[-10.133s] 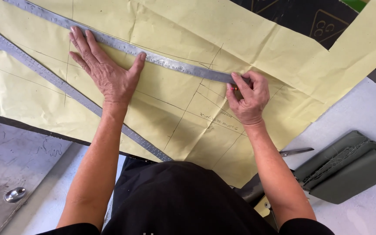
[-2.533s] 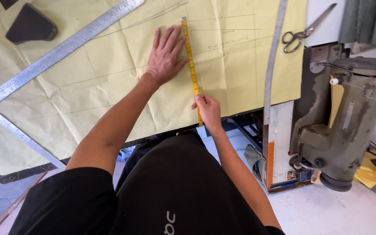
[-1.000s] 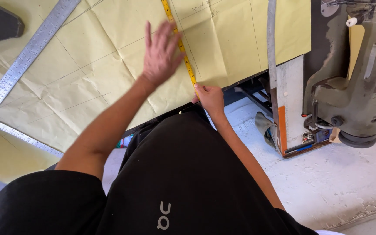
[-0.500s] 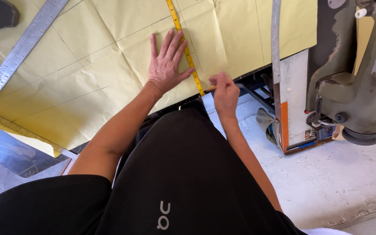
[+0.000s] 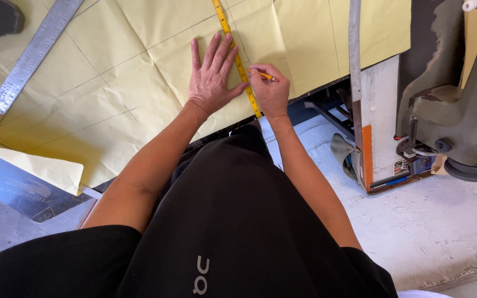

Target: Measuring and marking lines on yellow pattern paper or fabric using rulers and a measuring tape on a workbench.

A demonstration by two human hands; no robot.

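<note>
**Flat palm and pencil at the tape measure**

The left hand [image 5: 211,77] lies in the upper middle of the frame, palm down on the yellow pattern paper [image 5: 128,83], fingers straight and spread wide, holding nothing. Its fingertips point toward the top edge, and the thumb reaches right until it touches the yellow tape measure [image 5: 237,58]. The left forearm runs straight down and leftward from the wrist to a black sleeve at the lower left.

The tape measure runs as a thin diagonal strip from the top edge down to the right, ending at the paper's near edge between the two wrists. Just right of it, the right hand [image 5: 271,91] is curled into a loose fist, gripping a pencil [image 5: 263,74] between thumb and fingers, the pencil lying nearly level beside the tape. The right wrist is bent and the forearm drops toward the lower right.

A long metal ruler [image 5: 26,60] lies at the upper left of the paper, a second steel straightedge [image 5: 353,49] stands near its right edge, and a grey-green sewing machine [image 5: 459,110] fills the upper right.
</note>
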